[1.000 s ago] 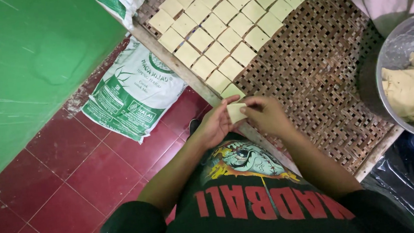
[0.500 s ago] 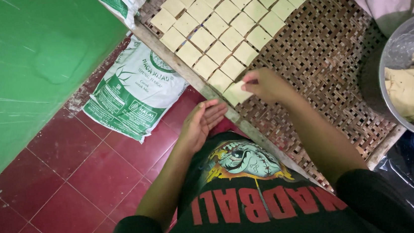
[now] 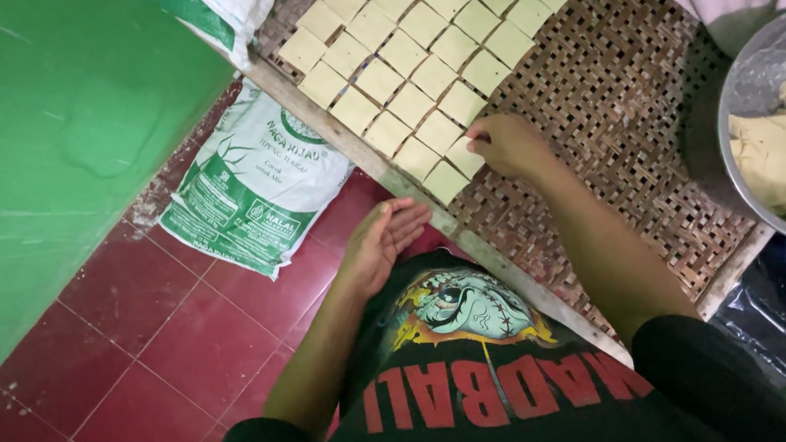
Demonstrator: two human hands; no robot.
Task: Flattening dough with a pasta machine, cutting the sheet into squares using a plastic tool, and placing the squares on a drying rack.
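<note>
Hands: right hand [image 3: 507, 143] fingertips pressing a dough square [image 3: 466, 158] flat into the row end on woven tray [image 3: 631, 124], closing the gap w/ neighbours; left hand [image 3: 383, 241] open, empty, hovering off tray edge, above the red floor tiles [image 3: 140, 366].

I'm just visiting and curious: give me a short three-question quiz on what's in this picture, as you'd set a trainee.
1. True or false: the right hand touches a dough square on the woven tray.
2. What does the left hand hold? A) a knife B) nothing C) a bowl
3. Fill in: the metal bowl at the tray's right end holds a lump of ____.

Key: 1 true. 2 B; its palm is open, off the tray's near edge. 3 dough.
</note>
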